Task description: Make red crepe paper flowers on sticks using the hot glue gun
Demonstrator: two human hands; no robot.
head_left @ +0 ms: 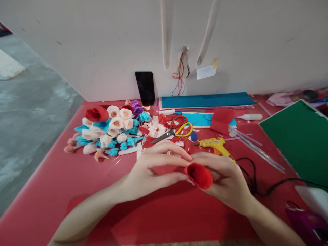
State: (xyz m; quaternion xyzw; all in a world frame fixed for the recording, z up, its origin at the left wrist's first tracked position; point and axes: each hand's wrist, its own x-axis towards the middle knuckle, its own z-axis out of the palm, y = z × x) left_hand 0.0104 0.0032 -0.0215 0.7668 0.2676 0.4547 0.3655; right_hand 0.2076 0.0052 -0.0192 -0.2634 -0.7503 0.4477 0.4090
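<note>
Right hand closes around the red paper roll, likely to hold its curl; left hand pinches its rim; glue gun lies just beyond

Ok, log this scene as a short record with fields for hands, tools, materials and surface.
left hand: fingertips pinch the red paper roll
right hand: wraps around the same roll
tools: yellow-handled scissors and yellow glue gun, beyond the hands
materials: pile of paper roses at left; blue sheets by the wall; green sheet at right
surface: red table
</note>
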